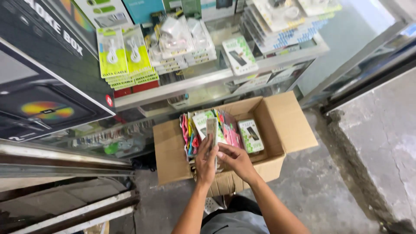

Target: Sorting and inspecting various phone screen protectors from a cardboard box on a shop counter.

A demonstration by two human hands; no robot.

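Both hands work over an open cardboard box [281,125] that sits on the grey concrete floor [320,190] in front of a glass display counter [203,82]. The left hand [206,162] is closed around a slim upright packet [212,130], pale beige with a darker strip down its face, holding it by its lower part so that it stands above the other packets. The right hand [236,159] is beside it, fingers curled and touching the same packet's lower edge; whether it grips it firmly cannot be told. The box is packed with flat retail packets [225,128] standing on edge, in pink, green and white, and one white-and-green packet [251,135] with a dark rectangle printed on it lies at the right end. On the counter top lie stacks of yellow-green cable packs [123,54] and clear blister packs [182,39].
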